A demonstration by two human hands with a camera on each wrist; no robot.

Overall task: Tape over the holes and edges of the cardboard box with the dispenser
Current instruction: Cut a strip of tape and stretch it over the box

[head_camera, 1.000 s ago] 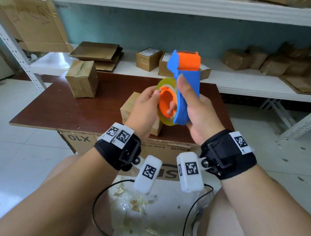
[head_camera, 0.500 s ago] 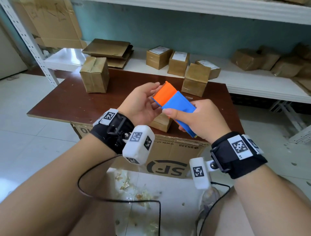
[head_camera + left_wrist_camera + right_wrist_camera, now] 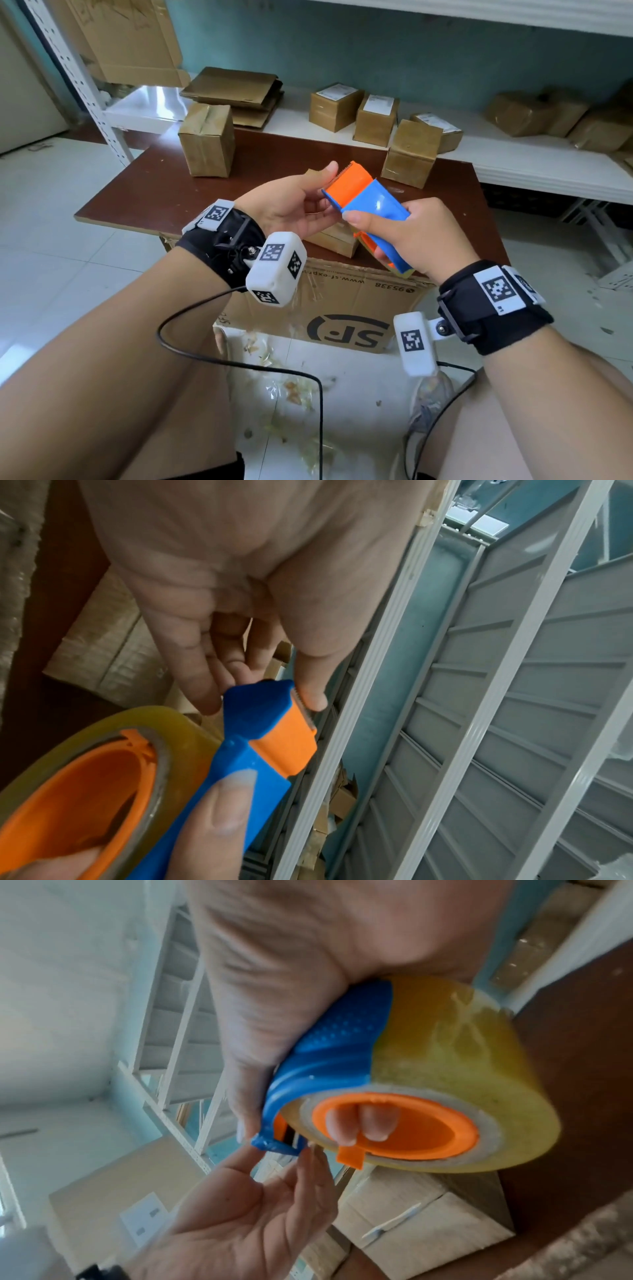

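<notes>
Above the desk (image 3: 144, 192), the dispenser (image 3: 371, 212) is clasped in the right hand (image 3: 414, 240), two fingers (image 3: 359, 1123) hooked through the roll's core. The left hand (image 3: 287, 205) pinches at its serrated cutter, thumb on the teeth. Peel the tape end free gently, clear of the blade, before lowering to the cardboard box (image 3: 334, 240) beneath.
</notes>
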